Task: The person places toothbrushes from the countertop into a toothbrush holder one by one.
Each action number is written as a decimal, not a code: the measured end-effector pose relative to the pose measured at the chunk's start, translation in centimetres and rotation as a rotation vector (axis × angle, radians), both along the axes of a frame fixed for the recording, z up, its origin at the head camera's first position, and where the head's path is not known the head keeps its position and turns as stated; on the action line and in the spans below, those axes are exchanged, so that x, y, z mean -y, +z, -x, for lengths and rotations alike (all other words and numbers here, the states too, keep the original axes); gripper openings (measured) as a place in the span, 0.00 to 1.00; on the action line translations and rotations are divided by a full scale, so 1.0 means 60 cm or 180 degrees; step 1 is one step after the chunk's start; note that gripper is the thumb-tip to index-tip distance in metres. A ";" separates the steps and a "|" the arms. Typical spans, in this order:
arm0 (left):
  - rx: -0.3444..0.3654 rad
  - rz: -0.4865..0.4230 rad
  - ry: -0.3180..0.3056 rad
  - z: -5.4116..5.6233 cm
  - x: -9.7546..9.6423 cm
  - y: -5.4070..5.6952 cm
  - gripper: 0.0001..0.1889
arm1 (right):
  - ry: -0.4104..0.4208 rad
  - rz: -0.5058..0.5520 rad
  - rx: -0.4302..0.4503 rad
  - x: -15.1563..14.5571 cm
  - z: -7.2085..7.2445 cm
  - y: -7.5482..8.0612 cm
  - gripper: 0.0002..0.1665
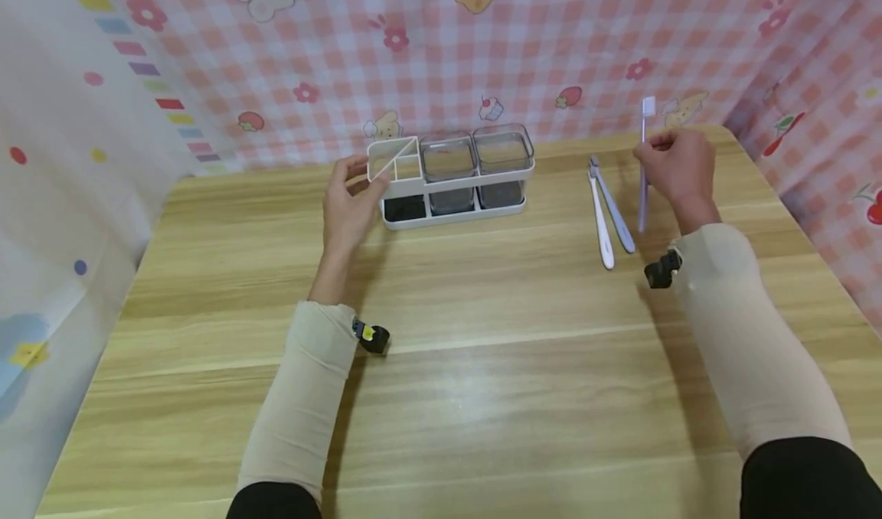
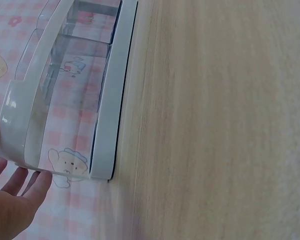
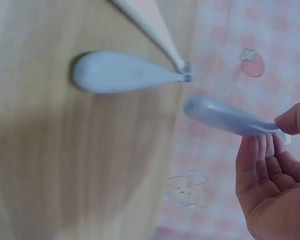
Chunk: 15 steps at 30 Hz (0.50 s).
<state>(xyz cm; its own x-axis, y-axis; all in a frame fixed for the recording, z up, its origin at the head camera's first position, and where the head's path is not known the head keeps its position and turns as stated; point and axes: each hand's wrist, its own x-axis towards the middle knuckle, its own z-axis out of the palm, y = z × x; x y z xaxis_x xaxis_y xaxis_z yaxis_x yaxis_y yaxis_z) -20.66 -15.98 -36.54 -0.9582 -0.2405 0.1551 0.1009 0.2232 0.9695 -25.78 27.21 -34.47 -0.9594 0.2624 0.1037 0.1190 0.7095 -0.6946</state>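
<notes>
1. Head view: I see my right hand [image 1: 678, 168] in the upper right of the frame, its fingers pinching a lilac toothbrush [image 1: 644, 174] that stands nearly upright, bristle head at the top and handle end hanging just above the worktop [image 1: 482, 366].
2. Just left of that hand, two more toothbrushes lie flat on the worktop: a white toothbrush [image 1: 600, 220] and a grey-blue toothbrush [image 1: 613, 211], their upper ends touching or crossing and their handles spreading apart toward the lower edge of the frame.
3. My left hand [image 1: 350, 207] sits at upper centre, fingers relaxed and lightly spread, fingertips touching the left end of a white holder [image 1: 451, 178].
4. That holder has a divided open section on its left and two clear cups [image 1: 475, 151] beside it, and it stands near the pink checked backdrop [image 1: 441, 52].
5. Left wrist view: straight fingers [image 2: 20, 190] rest against the holder's end in the lower left of the frame.
6. Right wrist view: thumb and fingers [image 3: 270, 160] pinch the lilac handle at right, above the two lying brushes at upper left.
</notes>
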 end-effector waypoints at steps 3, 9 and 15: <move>-0.0023 0.0007 0.0003 0.000 0.000 -0.002 0.24 | -0.0004 0.0174 -0.0017 0.007 -0.003 0.013 0.22; -0.0084 -0.0014 -0.0004 0.003 0.000 -0.001 0.24 | -0.0030 0.0335 -0.0142 0.017 -0.005 0.034 0.19; -0.0118 -0.0094 -0.0021 0.002 0.001 -0.001 0.24 | -0.0025 0.0409 -0.0469 0.030 -0.008 0.054 0.08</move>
